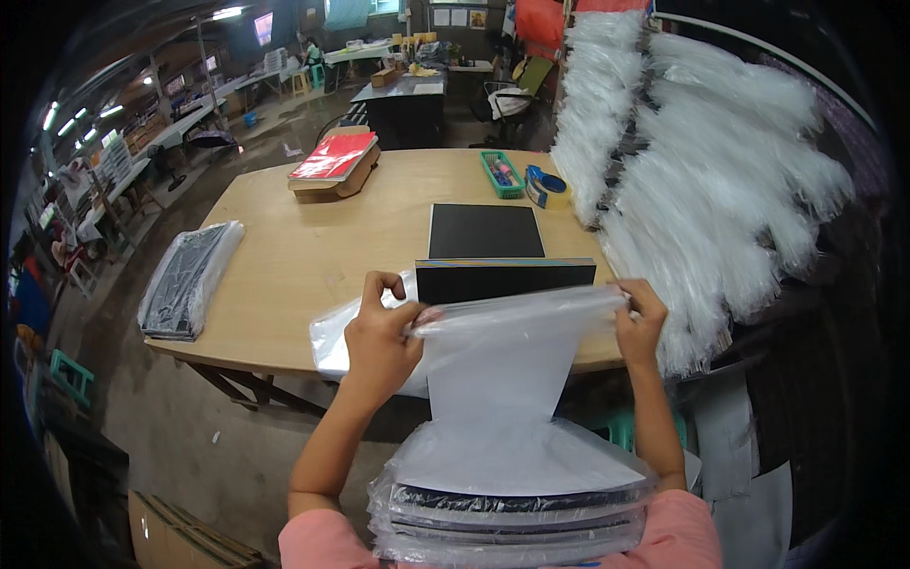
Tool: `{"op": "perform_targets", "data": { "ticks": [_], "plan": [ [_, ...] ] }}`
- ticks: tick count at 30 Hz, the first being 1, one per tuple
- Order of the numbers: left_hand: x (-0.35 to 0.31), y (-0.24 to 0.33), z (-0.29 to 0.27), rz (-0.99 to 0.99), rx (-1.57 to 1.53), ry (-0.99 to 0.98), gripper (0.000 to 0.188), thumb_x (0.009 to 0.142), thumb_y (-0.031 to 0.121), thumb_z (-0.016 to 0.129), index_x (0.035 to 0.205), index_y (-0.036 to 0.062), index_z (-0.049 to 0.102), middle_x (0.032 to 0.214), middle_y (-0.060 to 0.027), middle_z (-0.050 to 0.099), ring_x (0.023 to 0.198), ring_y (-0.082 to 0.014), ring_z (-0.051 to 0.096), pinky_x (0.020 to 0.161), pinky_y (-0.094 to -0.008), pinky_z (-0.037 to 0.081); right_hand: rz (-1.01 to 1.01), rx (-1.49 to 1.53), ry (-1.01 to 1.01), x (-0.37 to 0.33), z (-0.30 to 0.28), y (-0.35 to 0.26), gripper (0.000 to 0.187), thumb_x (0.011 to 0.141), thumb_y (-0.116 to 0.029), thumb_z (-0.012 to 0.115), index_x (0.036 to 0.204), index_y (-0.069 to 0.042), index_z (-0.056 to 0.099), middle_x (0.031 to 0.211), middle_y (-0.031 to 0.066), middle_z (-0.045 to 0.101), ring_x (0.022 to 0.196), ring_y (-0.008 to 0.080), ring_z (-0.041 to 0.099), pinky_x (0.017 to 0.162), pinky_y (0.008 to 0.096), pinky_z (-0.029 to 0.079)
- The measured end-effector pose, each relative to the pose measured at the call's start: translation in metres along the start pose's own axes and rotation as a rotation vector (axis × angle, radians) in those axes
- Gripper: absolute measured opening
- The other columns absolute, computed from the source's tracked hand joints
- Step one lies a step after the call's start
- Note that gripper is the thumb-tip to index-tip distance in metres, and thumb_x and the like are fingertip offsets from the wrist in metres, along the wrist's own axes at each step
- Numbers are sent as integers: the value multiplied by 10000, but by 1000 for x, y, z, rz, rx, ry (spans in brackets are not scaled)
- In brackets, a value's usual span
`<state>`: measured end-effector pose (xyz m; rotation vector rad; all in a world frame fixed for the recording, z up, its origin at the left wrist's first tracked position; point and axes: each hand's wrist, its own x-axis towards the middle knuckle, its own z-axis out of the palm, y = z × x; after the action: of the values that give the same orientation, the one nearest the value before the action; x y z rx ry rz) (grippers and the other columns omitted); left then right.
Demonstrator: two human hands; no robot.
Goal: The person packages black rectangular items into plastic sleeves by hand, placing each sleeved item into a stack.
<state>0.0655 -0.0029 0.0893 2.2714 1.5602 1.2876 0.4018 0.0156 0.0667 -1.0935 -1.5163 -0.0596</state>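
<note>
My left hand (381,343) pinches one upper corner of a clear plastic bag (531,309). At the opposite corner, my right hand (642,321) grips the same bag, so its upper edge is stretched between my hands. A white sheet or board (498,375) shows in or behind the plastic; I cannot tell which. Close to my body is a stack of plastic-wrapped flat dark packs (517,522). Just beyond the bag stands a black stack of boards (502,283) with coloured edges. Behind it lies a flat black board (485,230). More clear plastic (336,332) lies by my left hand.
On the wooden table (275,275) are a wrapped dark pack (190,280), a red-topped stack (334,159), a green basket (501,175) and a blue tape dispenser (543,187). Heaps of clear plastic bags (711,190) hang down at the right. A dark desk (406,109) stands beyond.
</note>
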Motion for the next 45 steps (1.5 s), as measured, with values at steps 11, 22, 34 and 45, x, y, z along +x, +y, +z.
{"op": "perform_targets", "data": {
  "ticks": [11, 22, 34, 45],
  "plan": [
    [-92, -139, 58, -996, -1543, -955, 166, 887, 147, 612, 992, 20, 630, 785, -36, 622, 589, -62, 527, 448, -162, 376, 1064, 1134, -473, -107, -49, 21, 187, 763, -122, 672, 883, 20, 653, 890, 116, 636, 800, 176, 589, 762, 279, 461],
    [-204, -212, 149, -1000, -950, -924, 331, 889, 344, 625, 945, 19, 647, 836, -37, 648, 755, -100, 610, 662, -262, 505, 1142, 731, -788, -249, -29, 132, 104, 739, -75, 649, 722, 28, 638, 829, 71, 620, 858, 143, 551, 772, 259, 411],
    [-89, -223, 17, -527, 492, 222, 166, 742, 98, 689, 908, 95, 698, 1072, -92, 499, 955, -288, 554, 730, -389, 475, 415, -286, -743, -205, -26, 135, 171, 615, -143, 785, 692, -26, 688, 778, 118, 605, 689, 218, 588, 636, 327, 474],
    [-48, -170, 6, -479, -411, 448, 63, 881, 60, 590, 845, 10, 601, 647, -9, 587, 516, -58, 492, 468, -220, 401, -218, 374, -1109, 17, 141, -123, 274, 770, -77, 638, 1020, -7, 552, 974, 166, 568, 914, 330, 579, 795, 388, 483]
  ]
}}
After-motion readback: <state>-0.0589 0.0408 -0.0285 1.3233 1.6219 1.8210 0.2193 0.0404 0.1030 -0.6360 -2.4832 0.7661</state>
